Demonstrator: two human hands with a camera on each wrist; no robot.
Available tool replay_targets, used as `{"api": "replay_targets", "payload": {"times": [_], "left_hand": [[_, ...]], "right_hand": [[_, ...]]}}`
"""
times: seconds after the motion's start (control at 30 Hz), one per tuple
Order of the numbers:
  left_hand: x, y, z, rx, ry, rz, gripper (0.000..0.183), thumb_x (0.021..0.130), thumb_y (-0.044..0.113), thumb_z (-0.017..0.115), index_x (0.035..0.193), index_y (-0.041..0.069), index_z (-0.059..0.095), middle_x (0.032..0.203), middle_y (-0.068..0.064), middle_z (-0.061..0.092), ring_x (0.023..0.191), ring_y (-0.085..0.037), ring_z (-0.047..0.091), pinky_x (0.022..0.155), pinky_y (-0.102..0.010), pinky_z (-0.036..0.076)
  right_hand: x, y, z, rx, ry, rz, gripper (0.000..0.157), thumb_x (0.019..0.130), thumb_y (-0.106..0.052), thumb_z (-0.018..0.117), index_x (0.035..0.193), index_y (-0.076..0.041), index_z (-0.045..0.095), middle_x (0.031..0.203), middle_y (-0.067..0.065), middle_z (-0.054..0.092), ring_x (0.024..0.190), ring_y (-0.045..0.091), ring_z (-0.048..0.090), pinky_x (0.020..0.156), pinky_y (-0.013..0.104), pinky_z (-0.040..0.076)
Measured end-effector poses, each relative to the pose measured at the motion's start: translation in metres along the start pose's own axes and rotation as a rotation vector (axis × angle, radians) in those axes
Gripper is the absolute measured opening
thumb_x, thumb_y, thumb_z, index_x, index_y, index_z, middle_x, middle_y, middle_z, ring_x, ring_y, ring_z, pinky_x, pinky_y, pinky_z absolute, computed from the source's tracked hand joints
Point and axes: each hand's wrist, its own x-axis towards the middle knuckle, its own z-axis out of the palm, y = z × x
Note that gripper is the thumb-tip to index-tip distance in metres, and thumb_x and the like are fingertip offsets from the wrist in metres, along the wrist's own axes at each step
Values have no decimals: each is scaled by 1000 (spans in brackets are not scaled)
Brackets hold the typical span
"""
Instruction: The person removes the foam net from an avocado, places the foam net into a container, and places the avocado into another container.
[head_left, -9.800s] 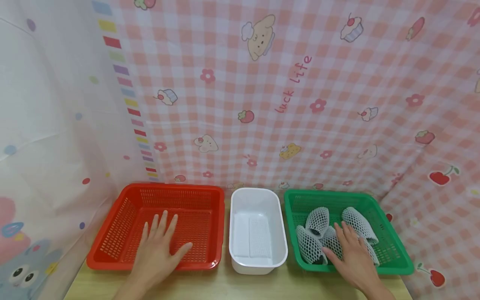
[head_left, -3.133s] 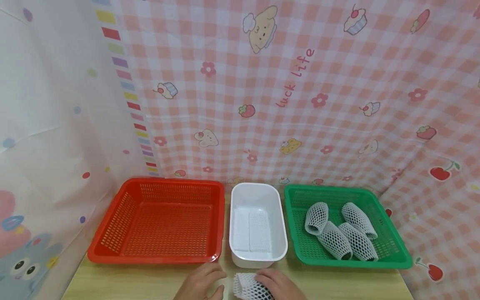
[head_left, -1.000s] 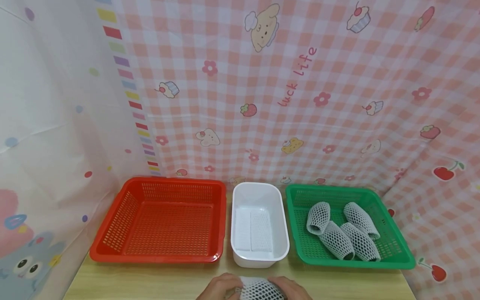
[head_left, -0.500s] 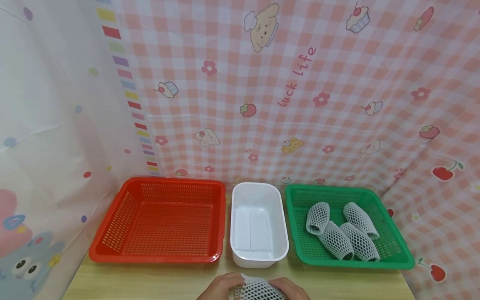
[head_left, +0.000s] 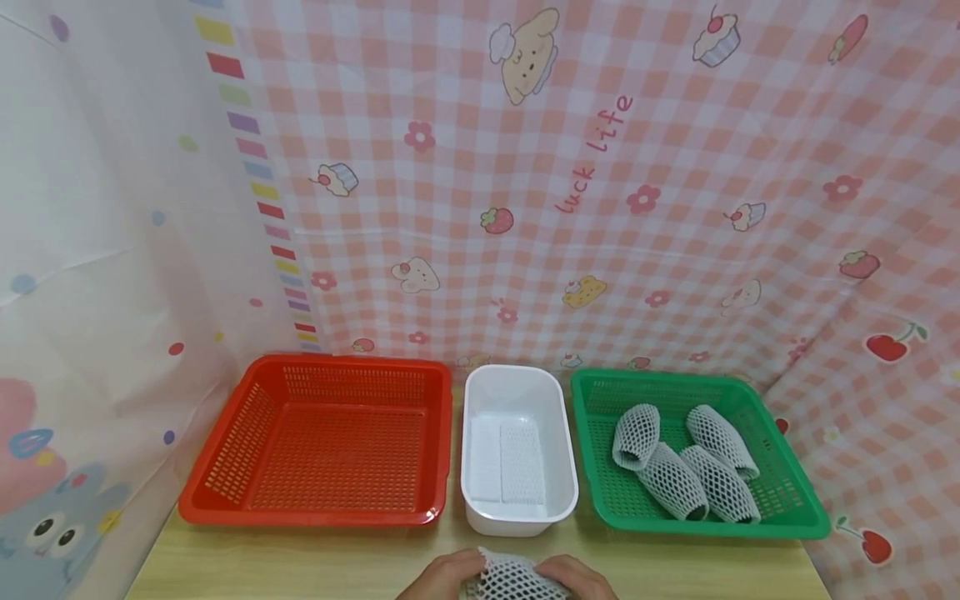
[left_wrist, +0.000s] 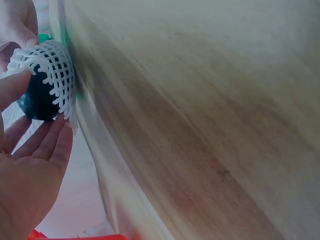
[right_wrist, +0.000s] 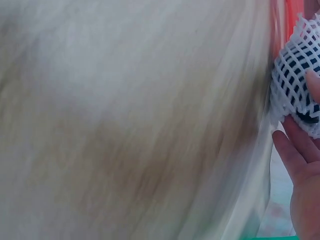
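At the near edge of the table in the head view, both hands hold a white foam fruit net [head_left: 519, 578]. My left hand [head_left: 442, 577] grips its left end; in the left wrist view the thumb and fingers are at the net's open edge. A dark, smooth, rounded thing [left_wrist: 39, 97] shows inside that opening. My right hand [head_left: 579, 577] holds the other end, with thumb and fingers around the net [right_wrist: 295, 75] in the right wrist view. The lower parts of both hands are cut off in the head view.
A red basket [head_left: 438, 433] stands at left, a white tub [head_left: 519, 527] in the middle. At right, a green basket [head_left: 795, 492] holds several dark things in foam nets [head_left: 672, 482]. Behind hangs a pink checked cloth [head_left: 465, 167]; the wooden table [head_left: 300, 562] runs in front.
Both hands, earlier spread over the baskets, are now together at the near edge. One netted thing left the green basket in the right hand; the left hand has since gripped it. Lately only small finger shifts.
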Motion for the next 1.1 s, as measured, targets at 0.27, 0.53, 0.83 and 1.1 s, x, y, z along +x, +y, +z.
{"api": "replay_targets", "payload": {"times": [0.27, 0.53, 0.83, 1.1], "left_hand": [[-6, -15, 10, 37, -38, -35, 35, 92, 34, 79, 121, 17, 70, 115, 6, 66, 109, -3, 60, 96, -29, 52], [-8, -24, 15, 104, -20, -42, 41, 87, 35, 84, 120, 16, 71, 118, 4, 68, 111, -6, 62, 97, -30, 54], [-5, -22, 14, 7, -45, -123, 37, 86, 33, 86, 117, 19, 70, 115, 9, 65, 105, 1, 57, 90, -25, 53], [12, 33, -17, -60, -90, -156, 33, 85, 23, 86, 112, 11, 70, 111, 5, 65, 103, 1, 56, 90, -25, 52]], "right_hand": [[-2, 0, 4, -18, 49, -61, 34, 85, -3, 80, 118, -2, 75, 109, 9, 73, 100, 13, 69, 85, 20, 54], [-2, 3, 7, -25, 82, -99, 30, 85, 1, 77, 115, -1, 76, 105, 7, 73, 95, 12, 69, 84, 13, 50], [1, 5, 5, 39, 78, -136, 26, 83, 8, 72, 108, 2, 75, 100, 10, 72, 92, 14, 69, 81, 16, 53], [1, 5, 5, 108, 54, -95, 24, 85, 13, 68, 100, -6, 74, 95, 7, 71, 90, 9, 67, 77, 18, 54]]}}
